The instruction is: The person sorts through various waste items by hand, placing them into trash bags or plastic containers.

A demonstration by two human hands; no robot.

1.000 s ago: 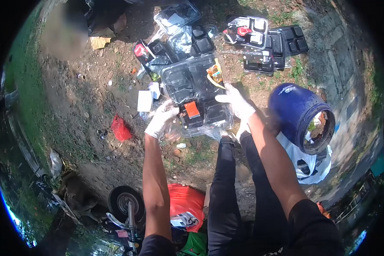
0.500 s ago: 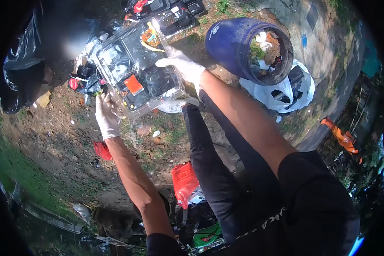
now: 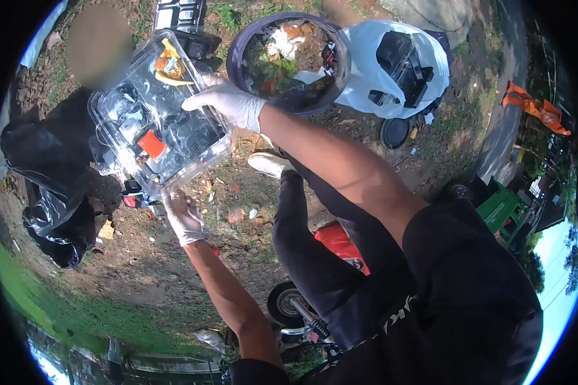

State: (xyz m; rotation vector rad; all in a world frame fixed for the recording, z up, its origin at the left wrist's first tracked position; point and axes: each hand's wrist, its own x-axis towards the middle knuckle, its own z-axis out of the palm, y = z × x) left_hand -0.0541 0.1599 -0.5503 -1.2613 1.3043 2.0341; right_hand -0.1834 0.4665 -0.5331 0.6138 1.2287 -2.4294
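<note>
- Dark-blue round barrel (image 3: 232,54): food scraps show in its mouth; its lower body is out of sight.
- Black plastic bag (image 3: 61,221): left of the barrel, well apart, its contents hidden.
- White plastic bag (image 3: 364,64): right beside the barrel, with black plastic pieces inside.
- Clear rectangular plastic container (image 3: 173,102): left of the barrel, near its rim; glare makes the lid's fit hard to judge.
- Gloved right hand (image 3: 228,104): grips the container's barrel-side edge. Gloved left hand (image 3: 183,215): fingers meet the lower corner; I cannot tell its grip. Best support both sides evenly and keep it level.
- Flat orange packet (image 3: 152,145): on or under the clear plastic; unclear which.
</note>
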